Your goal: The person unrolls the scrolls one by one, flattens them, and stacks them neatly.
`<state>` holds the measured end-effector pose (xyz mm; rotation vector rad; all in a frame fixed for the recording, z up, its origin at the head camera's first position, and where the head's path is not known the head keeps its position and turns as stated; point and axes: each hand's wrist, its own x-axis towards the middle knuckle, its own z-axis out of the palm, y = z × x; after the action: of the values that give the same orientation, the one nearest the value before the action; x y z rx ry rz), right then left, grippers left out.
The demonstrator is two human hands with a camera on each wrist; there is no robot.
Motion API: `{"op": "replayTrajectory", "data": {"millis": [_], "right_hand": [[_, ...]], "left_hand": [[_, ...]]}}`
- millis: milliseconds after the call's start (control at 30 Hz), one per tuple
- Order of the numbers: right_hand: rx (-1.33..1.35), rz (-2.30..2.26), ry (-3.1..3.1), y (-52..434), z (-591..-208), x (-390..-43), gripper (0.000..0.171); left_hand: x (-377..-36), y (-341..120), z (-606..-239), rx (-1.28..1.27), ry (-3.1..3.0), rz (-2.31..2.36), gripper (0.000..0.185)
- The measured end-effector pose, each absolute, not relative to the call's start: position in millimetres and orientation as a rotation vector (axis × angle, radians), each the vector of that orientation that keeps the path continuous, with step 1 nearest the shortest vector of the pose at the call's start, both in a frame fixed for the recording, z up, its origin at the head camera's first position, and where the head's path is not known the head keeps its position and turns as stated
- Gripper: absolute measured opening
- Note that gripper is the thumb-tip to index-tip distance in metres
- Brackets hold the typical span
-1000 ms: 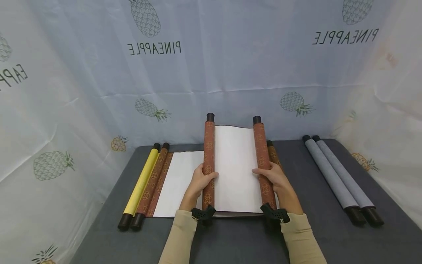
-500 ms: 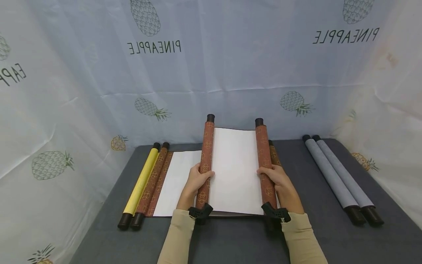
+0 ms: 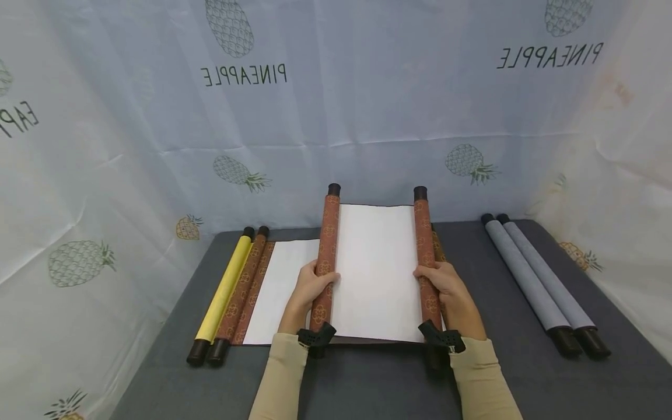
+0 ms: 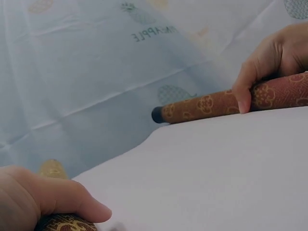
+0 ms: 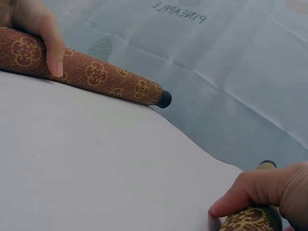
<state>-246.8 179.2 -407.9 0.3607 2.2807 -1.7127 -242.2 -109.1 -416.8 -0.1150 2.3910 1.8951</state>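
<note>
**Scroll held spread between two rollers**

Scroll (image 3: 375, 271) sits at frame centre in the head view, its white sheet stretched between two brown patterned rollers. Left hand (image 3: 311, 286) wraps its fingers around the left roller (image 3: 324, 251); right hand (image 3: 446, 287) curls around the right roller (image 3: 425, 251). Beneath it, a second opened scroll (image 3: 278, 286) lies on the grey table (image 3: 367, 379). A yellow scroll (image 3: 224, 289) lies at centre left, two grey scrolls (image 3: 541, 283) at centre right.
</note>
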Motion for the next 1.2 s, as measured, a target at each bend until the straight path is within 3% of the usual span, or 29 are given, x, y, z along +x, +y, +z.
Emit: {"op": "replayTrajectory", "data": {"millis": [267, 500, 867, 1200], "right_hand": [[0.364, -1.747, 2.218, 188.1, -405.2, -244.0, 0.071], [0.312, -1.785, 2.186, 187.5, -403.3, -244.1, 0.076], [0.257, -1.804, 2.213, 186.7, -399.5, -241.4, 0.074], [0.315, -1.817, 2.223, 187.6, -398.2, -239.5, 0.075]], "left_hand": [[-241.6, -113.1, -415.5, -0.043, 2.39, 1.824, 0.074], [-240.9, -109.6, -413.7, -0.033, 2.336, 1.823, 0.072], [-241.0, -107.8, -415.9, -0.216, 2.478, 1.822, 0.074], [-243.8, -111.6, -419.7, -0.249, 2.543, 1.802, 0.052]]}}
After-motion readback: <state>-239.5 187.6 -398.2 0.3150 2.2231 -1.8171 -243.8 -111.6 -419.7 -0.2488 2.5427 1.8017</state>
